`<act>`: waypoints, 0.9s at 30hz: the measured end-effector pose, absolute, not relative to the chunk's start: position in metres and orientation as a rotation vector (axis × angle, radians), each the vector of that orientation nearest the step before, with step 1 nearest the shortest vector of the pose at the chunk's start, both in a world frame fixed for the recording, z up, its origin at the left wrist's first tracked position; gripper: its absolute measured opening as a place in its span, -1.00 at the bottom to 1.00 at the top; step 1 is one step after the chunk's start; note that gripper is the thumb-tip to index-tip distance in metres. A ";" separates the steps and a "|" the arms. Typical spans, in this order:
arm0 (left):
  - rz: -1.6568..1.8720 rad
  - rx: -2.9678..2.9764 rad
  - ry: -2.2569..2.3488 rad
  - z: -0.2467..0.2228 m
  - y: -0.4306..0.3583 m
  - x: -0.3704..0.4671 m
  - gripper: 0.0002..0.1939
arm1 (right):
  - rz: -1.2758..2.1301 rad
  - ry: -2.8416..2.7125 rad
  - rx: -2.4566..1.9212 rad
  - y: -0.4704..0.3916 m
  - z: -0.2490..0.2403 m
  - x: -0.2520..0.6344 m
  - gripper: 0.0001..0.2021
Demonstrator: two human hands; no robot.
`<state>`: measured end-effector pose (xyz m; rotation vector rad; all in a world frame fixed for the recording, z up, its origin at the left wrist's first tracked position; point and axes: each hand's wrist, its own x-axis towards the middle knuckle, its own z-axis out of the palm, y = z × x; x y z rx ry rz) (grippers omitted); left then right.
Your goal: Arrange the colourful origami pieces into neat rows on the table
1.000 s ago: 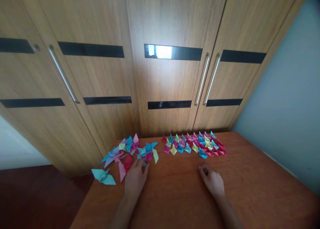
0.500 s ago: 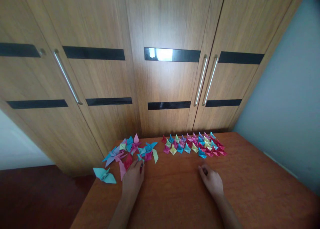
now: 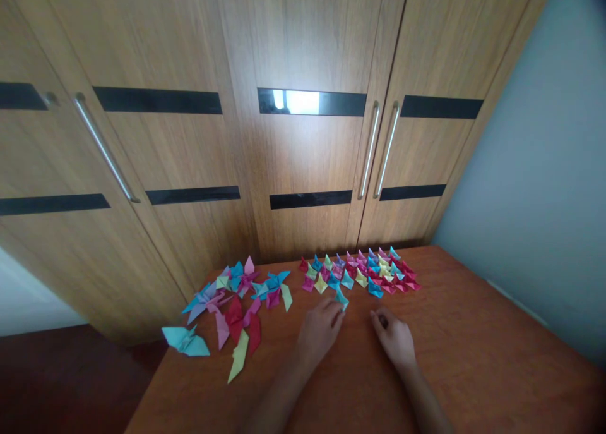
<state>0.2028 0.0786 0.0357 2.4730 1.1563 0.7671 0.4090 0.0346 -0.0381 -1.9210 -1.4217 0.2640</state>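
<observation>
My left hand pinches a small light-blue folded paper piece just in front of the rows of small folded paper pieces. These rows, in red, pink, blue, yellow and green, stand near the table's back edge. My right hand rests curled on the table to the right, its fingers closed; whether anything is inside cannot be seen. To the left lies a loose pile of folded paper cranes, with a yellow one nearest me and a pale turquoise one at the left edge.
The brown table reaches a wooden wardrobe with metal handles and dark strips. A pale wall stands on the right. The dark floor shows at the lower left.
My left hand has moved right from the crane pile, carrying the light-blue piece towards the rows. Red and yellow cranes are now uncovered. The view has shifted slightly; my right hand stays curled.
</observation>
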 end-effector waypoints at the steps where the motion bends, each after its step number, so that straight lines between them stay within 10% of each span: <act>1: 0.710 2.488 1.152 0.034 0.082 0.217 -0.80 | 0.262 -1.405 -1.896 0.035 -0.038 0.410 -0.56; 27: 0.475 2.557 1.224 0.016 0.113 0.291 -0.82 | 0.280 -1.313 -1.801 0.038 -0.039 0.413 -0.46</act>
